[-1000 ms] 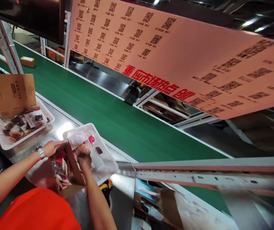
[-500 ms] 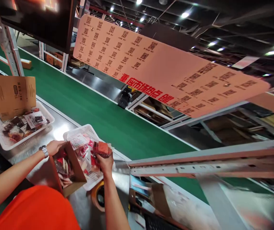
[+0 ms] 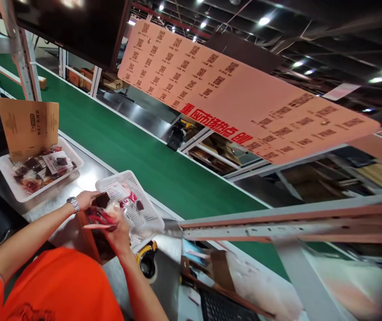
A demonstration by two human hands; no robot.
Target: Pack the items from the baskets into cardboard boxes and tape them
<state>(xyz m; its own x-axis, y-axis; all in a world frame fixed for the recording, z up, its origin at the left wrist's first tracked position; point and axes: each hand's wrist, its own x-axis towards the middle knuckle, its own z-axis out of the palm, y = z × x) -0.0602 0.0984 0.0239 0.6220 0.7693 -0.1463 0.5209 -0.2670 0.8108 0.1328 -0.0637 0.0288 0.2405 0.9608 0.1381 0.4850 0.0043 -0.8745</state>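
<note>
My left hand (image 3: 87,199), with a metal watch on its wrist, grips the upper edge of an open brown cardboard box (image 3: 92,243). My right hand (image 3: 120,234) is closed around several small red and clear packets (image 3: 102,217), held over the opening of the box. What lies inside the box is mostly hidden by the hand and packets. Just beyond, a white perforated basket (image 3: 155,223) holds a printed sheet (image 3: 116,191) and a few red packets (image 3: 132,196).
Another white basket (image 3: 12,187), full of packets, stands at left with an upright cardboard piece (image 3: 26,129) in it. A tape dispenser (image 3: 147,263) is right of the box. A green conveyor belt (image 3: 127,151) runs behind; a metal beam (image 3: 260,227) crosses at right.
My right hand has moved left from the basket to over the box, carrying packets. The basket holds fewer packets. My left hand stays on the box; the view has shifted slightly.
</note>
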